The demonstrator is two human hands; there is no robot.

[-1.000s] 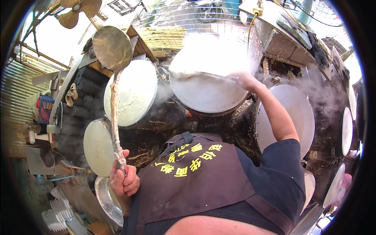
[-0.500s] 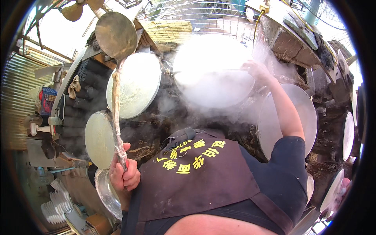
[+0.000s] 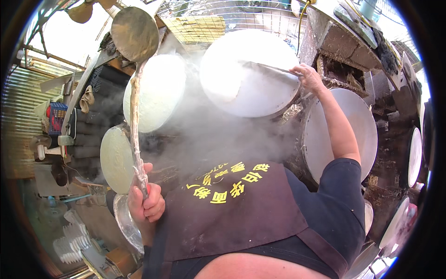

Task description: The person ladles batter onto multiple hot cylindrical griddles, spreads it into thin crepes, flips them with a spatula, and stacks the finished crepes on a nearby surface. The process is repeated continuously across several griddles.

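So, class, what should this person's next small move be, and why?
Perhaps the right hand should ease the thin, dark strip across the large, round, white pan: it pinches the strip's end near the pan's right rim, while the left hand holds the long-handled, round-headed metal ladle off to the side.

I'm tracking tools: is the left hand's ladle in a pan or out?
Out: the left hand grips the ladle, its round head showing whole, outside any pan.

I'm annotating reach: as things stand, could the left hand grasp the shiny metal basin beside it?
Probably not without freeing its grip: the left hand is closed around the long-handled ladle, though the shiny metal basin looks near.
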